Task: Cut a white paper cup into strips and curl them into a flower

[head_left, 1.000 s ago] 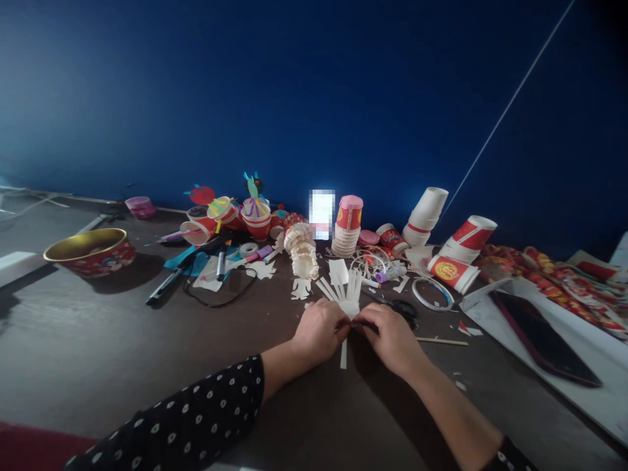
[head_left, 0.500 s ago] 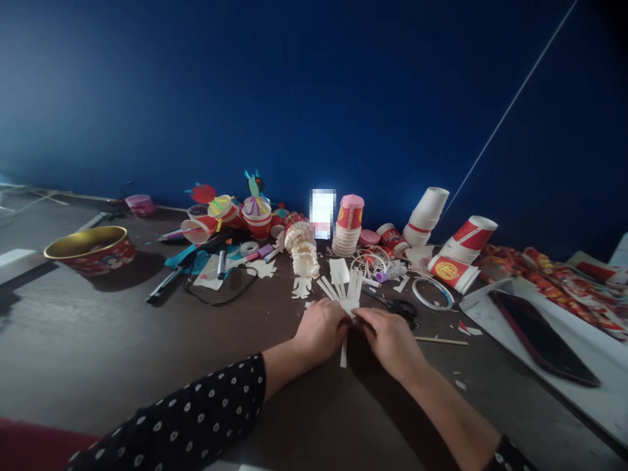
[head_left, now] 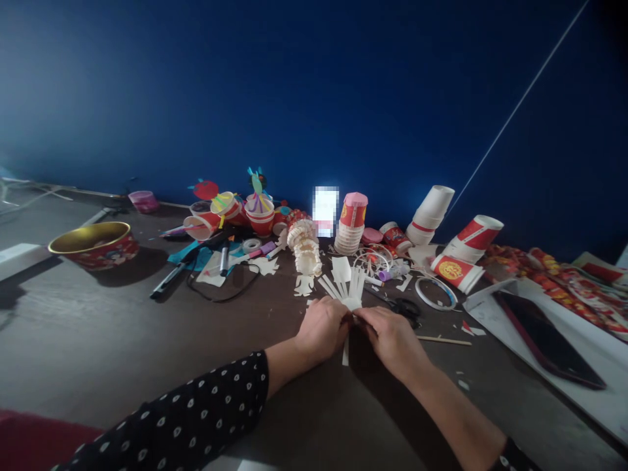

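Between my two hands is a white paper piece (head_left: 351, 303) cut into strips, which fan out away from me while one strip points back toward me. My left hand (head_left: 324, 327) is closed, its fingertips pinching the near left side of the paper. From the right, my right hand (head_left: 392, 337) pinches the same paper, thumb and forefinger close to the left fingertips. The fingers hide the middle of the paper. Just beyond the strips stand a cut white paper roll form (head_left: 307, 256) and a stack of paper cups (head_left: 350, 226) with a pink top.
Black scissors (head_left: 408, 309), a wooden stick (head_left: 444, 341) and a tape roll (head_left: 436, 293) lie to the right. A phone (head_left: 547, 339) rests on a white box lid (head_left: 583, 392). At left are a gold-lined bowl (head_left: 93, 252), a box cutter (head_left: 169, 281) and a marker (head_left: 224, 260).
The whole view has shifted slightly, so things appear a little further right. Both hands keep their pinch on the paper, with barely any movement.
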`<state>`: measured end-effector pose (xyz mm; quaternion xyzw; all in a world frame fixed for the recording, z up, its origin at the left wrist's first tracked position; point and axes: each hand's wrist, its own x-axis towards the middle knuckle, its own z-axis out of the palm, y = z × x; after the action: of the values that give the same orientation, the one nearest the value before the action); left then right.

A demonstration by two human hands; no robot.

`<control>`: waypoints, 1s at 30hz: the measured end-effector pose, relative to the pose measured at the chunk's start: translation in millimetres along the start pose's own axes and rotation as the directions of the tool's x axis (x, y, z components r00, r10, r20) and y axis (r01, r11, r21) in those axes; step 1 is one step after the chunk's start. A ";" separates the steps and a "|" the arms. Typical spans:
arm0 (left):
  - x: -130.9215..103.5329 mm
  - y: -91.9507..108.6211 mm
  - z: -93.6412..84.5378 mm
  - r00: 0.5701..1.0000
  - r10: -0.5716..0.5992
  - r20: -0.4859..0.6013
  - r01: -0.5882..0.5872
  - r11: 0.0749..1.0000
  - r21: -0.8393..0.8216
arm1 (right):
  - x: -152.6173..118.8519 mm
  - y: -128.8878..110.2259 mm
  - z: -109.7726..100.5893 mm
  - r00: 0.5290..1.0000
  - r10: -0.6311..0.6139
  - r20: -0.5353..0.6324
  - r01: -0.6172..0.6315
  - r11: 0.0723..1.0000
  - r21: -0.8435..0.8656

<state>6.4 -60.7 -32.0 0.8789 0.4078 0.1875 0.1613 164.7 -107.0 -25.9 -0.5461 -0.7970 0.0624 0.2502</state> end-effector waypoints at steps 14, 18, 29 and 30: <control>-0.1 4.0 -3.4 1.000 -0.009 0.009 0.009 1.000 0.015 | 2.1 2.7 4.3 0.999 -0.004 -0.043 0.007 0.998 0.065; 0.3 1.4 -2.6 1.000 0.002 -0.003 -0.002 1.000 -0.010 | 2.4 4.5 4.4 0.999 -0.008 -0.038 0.011 0.997 0.080; -1.3 -8.0 -3.6 0.996 0.086 0.001 -0.086 0.991 -0.101 | -0.5 12.0 3.3 0.999 -0.020 -0.049 0.027 0.990 0.142; -1.1 -8.1 -3.5 0.996 0.089 0.001 -0.088 0.991 -0.098 | -1.0 12.2 3.2 0.998 -0.016 -0.053 0.024 0.989 0.148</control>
<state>-1.2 -56.1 -32.7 0.8876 0.3583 0.2121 0.1969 173.7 -102.5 -33.5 -0.5193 -0.7889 0.1052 0.3112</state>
